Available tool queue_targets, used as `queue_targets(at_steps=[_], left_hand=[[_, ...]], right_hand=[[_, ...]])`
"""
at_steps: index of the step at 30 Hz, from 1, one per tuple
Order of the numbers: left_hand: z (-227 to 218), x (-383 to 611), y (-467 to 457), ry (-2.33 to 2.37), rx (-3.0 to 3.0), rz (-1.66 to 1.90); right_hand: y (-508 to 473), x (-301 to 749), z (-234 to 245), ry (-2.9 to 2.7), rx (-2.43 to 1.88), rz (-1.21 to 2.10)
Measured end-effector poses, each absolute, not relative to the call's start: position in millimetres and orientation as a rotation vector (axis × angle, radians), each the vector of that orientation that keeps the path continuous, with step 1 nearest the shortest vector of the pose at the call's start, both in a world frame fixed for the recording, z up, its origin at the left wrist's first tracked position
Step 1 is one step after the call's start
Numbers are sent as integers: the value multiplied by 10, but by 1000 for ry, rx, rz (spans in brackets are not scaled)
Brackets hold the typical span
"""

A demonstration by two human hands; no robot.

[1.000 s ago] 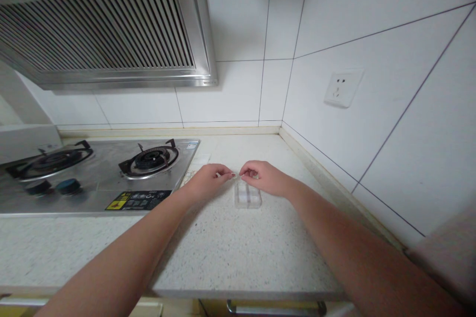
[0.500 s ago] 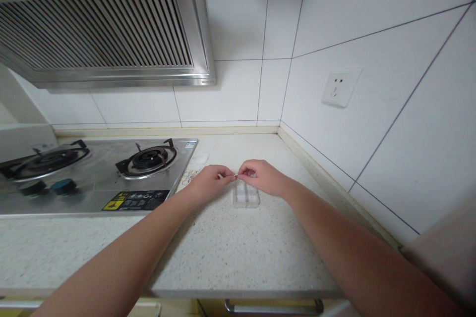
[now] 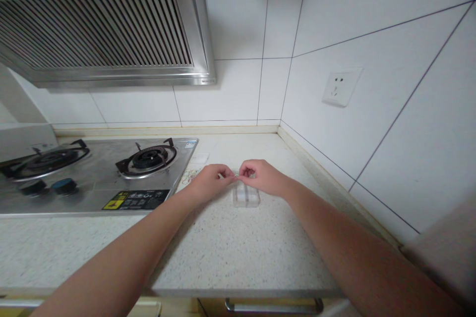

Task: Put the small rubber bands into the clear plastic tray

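Over one clear box (image 3: 246, 197), two hands (image 3: 208, 184) (image 3: 262, 179), fingertips (image 3: 233, 177) together, beside two burners (image 3: 148, 157) (image 3: 52, 154).

Bright, soft, even light from above. White wall tiles (image 3: 238, 20) nearly blown out, no hard glare. Thin shadow under the hood (image 3: 92, 25), faint ones on the worktop (image 3: 230, 257). Heavy wide-angle bending at the edges. Near right corner smeared and soft, centre sharp.

stove (image 3: 92, 173), hood (image 3: 104, 25), socket (image 3: 340, 87), perhaps drawer handle (image 3: 273, 305)
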State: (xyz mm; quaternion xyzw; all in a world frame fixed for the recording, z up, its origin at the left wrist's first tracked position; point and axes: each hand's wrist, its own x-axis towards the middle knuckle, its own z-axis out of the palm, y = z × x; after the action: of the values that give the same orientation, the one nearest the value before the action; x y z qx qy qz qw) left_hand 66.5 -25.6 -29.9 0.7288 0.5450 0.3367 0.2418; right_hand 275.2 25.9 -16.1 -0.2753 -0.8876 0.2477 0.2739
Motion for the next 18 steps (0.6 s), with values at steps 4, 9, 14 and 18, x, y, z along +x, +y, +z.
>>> queue_targets(at_steps=[4,9,14,18], left_hand=[[-302,661,-261,1490,1989,925],[-289,661,-269,1481,1980,938],[-272,670,-279,1496,1973,946],[-266,668,-278,1508,1974,959]], right_hand=[[253,2754,-156,-2387,-742,669],[243,2755,-146,-2377,-742,679],[246,2756,-152,-2363,-722,681],[250,2757,-159,-2364,-717,692]])
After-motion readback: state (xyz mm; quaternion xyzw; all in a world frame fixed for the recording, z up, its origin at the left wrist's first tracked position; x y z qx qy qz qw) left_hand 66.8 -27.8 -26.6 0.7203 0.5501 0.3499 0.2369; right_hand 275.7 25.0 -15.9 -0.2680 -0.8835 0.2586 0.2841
